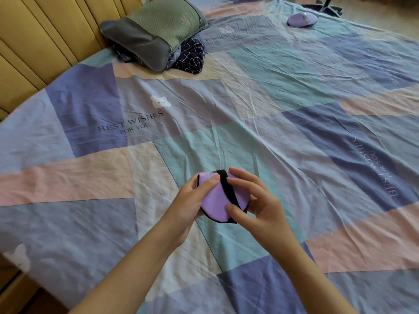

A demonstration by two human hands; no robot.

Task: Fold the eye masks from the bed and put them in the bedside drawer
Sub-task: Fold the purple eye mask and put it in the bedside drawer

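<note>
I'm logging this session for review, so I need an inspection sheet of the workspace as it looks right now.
Surface: bed sheet, patchwork of pastel blocks with printed text, wrinkled.
Job's things: purple eye mask folded, black strap across it, held above the sheet; grey eye mask lying on the pillow; second purple eye mask at the far side. Drawer not in view.
Clutter: green pillow; dark checked cloth under it.
Grippers: left hand and right hand both grip the folded mask.
Cables: nothing seen.
Surroundings: yellow padded headboard on the left.
</note>
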